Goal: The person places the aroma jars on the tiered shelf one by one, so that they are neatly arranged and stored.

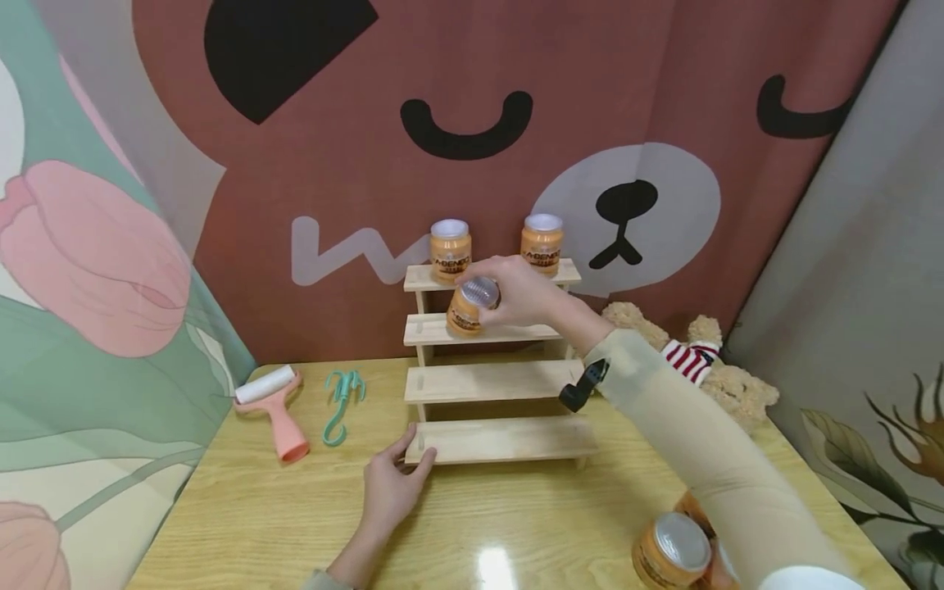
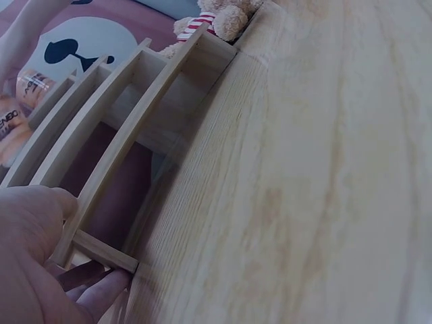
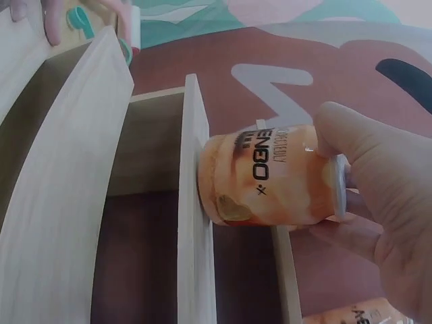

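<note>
My right hand [image 1: 519,291] grips an orange jar [image 1: 465,310] round its lid, over the left part of the second-highest step of a wooden stepped rack [image 1: 494,381]. The jar leans a little in the head view; in the right wrist view its base [image 3: 210,179] meets the step's board. My left hand [image 1: 391,487] holds the left end of the lowest step, thumb at the front and fingers round the end. Two similar jars stand on the top step, one at the left [image 1: 451,250] and one at the right [image 1: 542,244].
Left of the rack lie a pink-handled roller [image 1: 280,414] and a green claw-shaped hook [image 1: 342,401]. A teddy bear [image 1: 737,393] lies behind the right sleeve. More jars [image 1: 671,549] are grouped at the front right, partly hidden by the arm. Printed curtains [image 1: 354,164] hang behind the table [image 1: 243,508].
</note>
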The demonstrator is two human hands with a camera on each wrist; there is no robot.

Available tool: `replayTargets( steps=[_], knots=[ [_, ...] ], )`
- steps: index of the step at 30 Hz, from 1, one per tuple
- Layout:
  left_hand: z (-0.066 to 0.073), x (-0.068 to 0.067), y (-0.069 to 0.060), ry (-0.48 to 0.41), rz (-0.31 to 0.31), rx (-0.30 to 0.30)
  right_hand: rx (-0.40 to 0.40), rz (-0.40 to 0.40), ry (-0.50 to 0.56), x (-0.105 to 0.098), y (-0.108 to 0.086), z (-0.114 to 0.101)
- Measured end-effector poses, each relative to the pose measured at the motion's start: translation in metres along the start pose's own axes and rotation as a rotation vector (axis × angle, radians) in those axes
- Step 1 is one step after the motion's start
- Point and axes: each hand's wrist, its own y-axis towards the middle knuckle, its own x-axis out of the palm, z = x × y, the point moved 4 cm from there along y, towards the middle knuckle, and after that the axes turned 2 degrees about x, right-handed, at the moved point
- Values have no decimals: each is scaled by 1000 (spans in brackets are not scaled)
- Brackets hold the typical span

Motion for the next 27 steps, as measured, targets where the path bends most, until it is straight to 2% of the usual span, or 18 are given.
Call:
replayTargets(
  steps=[16,27],
  knots=[
    [1,-3,3,11,4,4,29,102,64,22,22,-5],
    [1,-2,3,23,1,19,129,126,44,25,17,-13]
  ],
)
